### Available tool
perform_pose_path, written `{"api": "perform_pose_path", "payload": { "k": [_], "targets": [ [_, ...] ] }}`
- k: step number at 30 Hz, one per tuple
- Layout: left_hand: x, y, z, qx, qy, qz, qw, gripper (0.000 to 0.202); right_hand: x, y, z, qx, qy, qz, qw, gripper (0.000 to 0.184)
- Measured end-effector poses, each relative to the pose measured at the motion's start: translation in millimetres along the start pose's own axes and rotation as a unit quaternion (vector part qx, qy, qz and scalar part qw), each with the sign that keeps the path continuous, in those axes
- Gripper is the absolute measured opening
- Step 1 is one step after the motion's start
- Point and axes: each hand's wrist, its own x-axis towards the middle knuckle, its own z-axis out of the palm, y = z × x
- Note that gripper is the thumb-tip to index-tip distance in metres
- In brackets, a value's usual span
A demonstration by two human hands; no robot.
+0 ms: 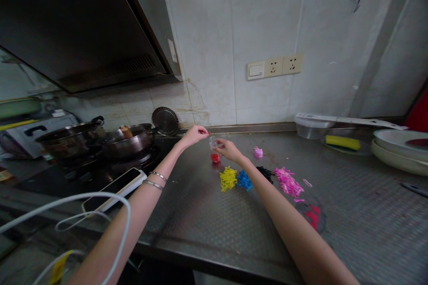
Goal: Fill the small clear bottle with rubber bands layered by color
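My left hand [197, 135] is in a pinch just above the mouth of a small clear jar, with a tiny red piece at the fingertips that looks like a rubber band [209, 133]. Red bands [216, 158] lie in the bottom of the clear jar [213, 143]. Fingers of my right hand [228, 148] wrap the jar from the right, keeping it upright on the counter. Nearer to me are loose piles of small rubber bands: yellow [228, 179], blue [244, 180], black [265, 173], partly behind my right forearm, and pink [288, 181].
A small pink object [258, 152] sits behind the piles. Near my right forearm lies a clear bag with red contents [313, 217]. Left are pots [129, 144] on the stove and a white-edged device [115, 190] with a cable. Bowls [401, 153] and a yellow sponge [343, 142] stand right.
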Motion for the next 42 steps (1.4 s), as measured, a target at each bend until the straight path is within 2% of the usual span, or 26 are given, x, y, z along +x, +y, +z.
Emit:
{"api": "perform_pose_path", "payload": {
  "k": [4,12,17,21,25,29,37,42],
  "targets": [
    [11.3,9.7,3.9,0.022,-0.023,0.006,0.999,0.021,-1.2,-4.0,-1.6,0.001,-0.001,0.001,1.000,0.038],
    [9.4,9.3,9.0,0.007,-0.049,-0.001,0.999,0.023,-2.8,-11.6,-4.3,0.014,-0.005,0.008,1.000,0.035],
    [9.1,4.4,12.6,-0.049,-0.015,-0.022,0.998,0.028,-1.6,-7.8,-3.0,0.014,-0.002,0.010,1.000,0.036],
    [-5.4,-11.1,29.7,-0.159,0.017,-0.062,0.985,0.039,-1.4,-6.8,-3.1,0.018,-0.002,0.011,1.000,0.039],
    [-25.8,-28.0,59.1,-0.245,-0.010,-0.058,0.968,0.052,-1.9,-7.7,-4.6,0.021,-0.010,0.008,1.000,0.040],
    [-32.2,-36.3,80.8,-0.263,-0.027,-0.072,0.962,0.056,-2.7,-9.9,-7.0,0.018,-0.011,0.004,1.000,0.038],
    [-28.7,-41.5,84.0,-0.281,-0.012,-0.071,0.957,0.046,-6.3,-12.5,-5.7,0.039,-0.001,-0.004,0.999,0.029],
    [-26.6,-38.9,90.3,-0.314,0.019,-0.087,0.945,0.043,-3.4,-5.0,-16.2,0.025,0.016,0.063,0.998,0.043]
  ]
}}
